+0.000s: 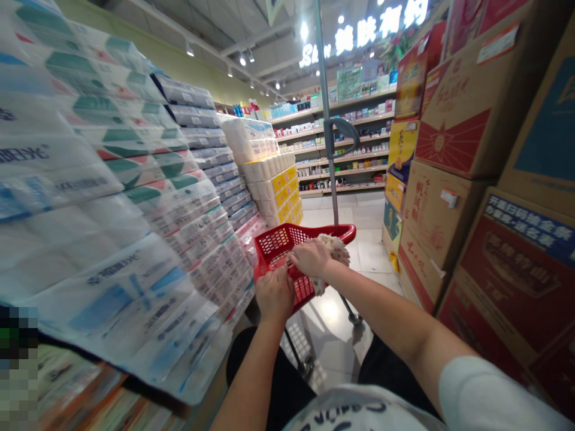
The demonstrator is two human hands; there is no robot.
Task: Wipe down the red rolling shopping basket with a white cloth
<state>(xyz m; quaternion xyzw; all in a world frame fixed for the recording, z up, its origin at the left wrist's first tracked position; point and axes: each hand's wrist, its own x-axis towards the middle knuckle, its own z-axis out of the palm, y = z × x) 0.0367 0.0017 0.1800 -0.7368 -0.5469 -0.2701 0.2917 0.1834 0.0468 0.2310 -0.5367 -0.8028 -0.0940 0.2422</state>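
Observation:
A red plastic shopping cart [273, 239] with a perforated basket stands right in front of me. My left hand [275, 294] is closed over its near edge, fingers curled. Just to the right and a little farther forward, my right hand [309, 257] is closed on the cart too, its fingers bent over the rim. A pale, pink-flecked ruffled fabric piece [335, 246] shows on both sides of my right wrist; whether it is worn or lies on the cart I cannot tell. A grey pole [330, 173] with a looped hook rises at the cart's far side.
Stacked tissue packs [148, 287] line the left side closely. Cartons [442, 221] are piled high on the right. Between them a tiled floor [366, 239] leads to shelves [332, 149] of small goods. The cart's wheels [354, 319] rest near my legs.

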